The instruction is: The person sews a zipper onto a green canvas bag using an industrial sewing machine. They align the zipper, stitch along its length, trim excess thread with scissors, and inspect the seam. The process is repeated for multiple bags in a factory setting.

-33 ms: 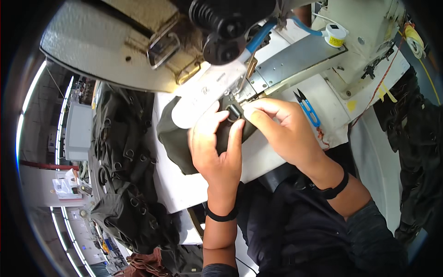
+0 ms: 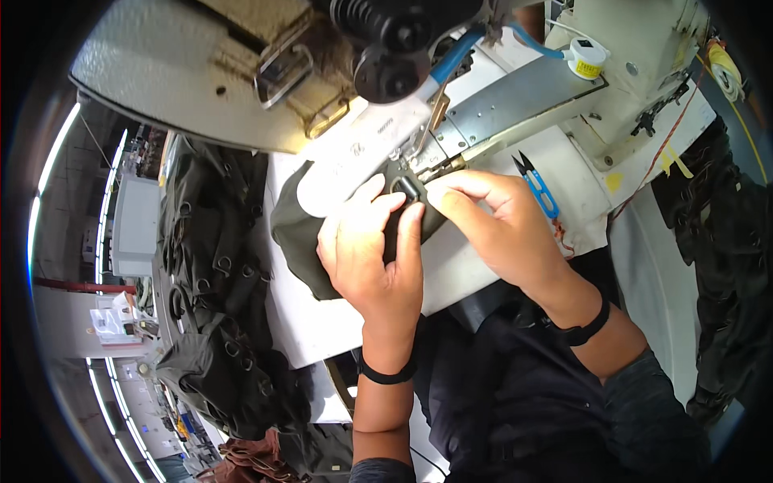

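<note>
A dark olive fabric piece (image 2: 298, 249) lies on the white table below the sewing machine's (image 2: 181, 76) needle area. On it, close to the machine's metal bed, sits a dark metal ring (image 2: 412, 189) with a strap loop. My left hand (image 2: 366, 253) rests on the fabric, thumb and forefinger curled around the ring, other fingers pressing the cloth. My right hand (image 2: 507, 229) is closed in a pinch just right of the ring, at the fabric's edge. What lies between its fingertips is hidden.
Blue-handled thread snips (image 2: 541, 191) lie right of my right hand. Dark bags with metal rings (image 2: 213, 274) are heaped on the left. More dark fabric (image 2: 729, 298) hangs at the far right. The machine head overhangs the work from above.
My left hand has shifted slightly left and up, and the fabric and ring have moved a little toward the needle area. My right hand stays almost still.
</note>
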The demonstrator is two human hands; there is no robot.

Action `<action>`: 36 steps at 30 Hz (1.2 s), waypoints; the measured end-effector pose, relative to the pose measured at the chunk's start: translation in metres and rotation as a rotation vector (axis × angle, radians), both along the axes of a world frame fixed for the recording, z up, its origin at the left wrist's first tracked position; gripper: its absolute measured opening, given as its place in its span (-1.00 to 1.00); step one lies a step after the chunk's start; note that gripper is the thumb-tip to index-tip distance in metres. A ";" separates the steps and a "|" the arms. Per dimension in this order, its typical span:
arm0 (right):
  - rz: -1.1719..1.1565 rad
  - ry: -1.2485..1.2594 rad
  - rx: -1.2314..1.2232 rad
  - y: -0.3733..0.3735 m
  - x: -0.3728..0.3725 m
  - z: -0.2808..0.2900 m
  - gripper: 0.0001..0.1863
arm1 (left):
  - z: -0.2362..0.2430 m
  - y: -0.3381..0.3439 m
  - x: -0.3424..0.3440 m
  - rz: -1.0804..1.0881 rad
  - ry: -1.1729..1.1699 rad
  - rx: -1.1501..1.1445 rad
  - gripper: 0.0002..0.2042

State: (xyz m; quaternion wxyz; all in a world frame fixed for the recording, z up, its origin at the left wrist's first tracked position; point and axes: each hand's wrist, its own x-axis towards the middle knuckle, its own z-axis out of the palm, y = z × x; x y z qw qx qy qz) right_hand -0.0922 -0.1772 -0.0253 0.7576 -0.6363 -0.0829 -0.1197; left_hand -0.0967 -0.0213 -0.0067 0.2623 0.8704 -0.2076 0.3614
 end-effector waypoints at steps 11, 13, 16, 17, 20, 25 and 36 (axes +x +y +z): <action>0.084 -0.029 -0.003 -0.005 -0.012 -0.009 -0.82 | -0.021 -0.015 0.004 -0.053 0.137 -0.456 -0.86; 0.107 0.022 0.045 -0.004 -0.014 -0.006 -0.83 | -0.013 -0.014 0.002 -0.086 0.210 -0.516 -0.89; 0.089 0.007 0.048 -0.003 -0.010 -0.006 -0.82 | -0.011 -0.016 0.006 -0.117 0.267 -0.590 -0.93; 0.097 0.004 0.065 -0.003 -0.008 -0.006 -0.81 | -0.010 -0.016 0.006 -0.125 0.288 -0.616 -0.93; 0.096 0.007 0.066 -0.002 -0.005 -0.005 -0.81 | -0.004 -0.021 0.007 -0.114 0.312 -0.675 -0.94; 0.093 0.046 0.067 -0.002 0.001 -0.003 -0.81 | -0.010 -0.019 0.013 -0.100 0.322 -0.689 -0.90; -0.106 0.026 -0.120 0.003 0.012 0.015 -0.73 | 0.005 -0.015 0.043 -0.090 0.403 -0.637 -0.90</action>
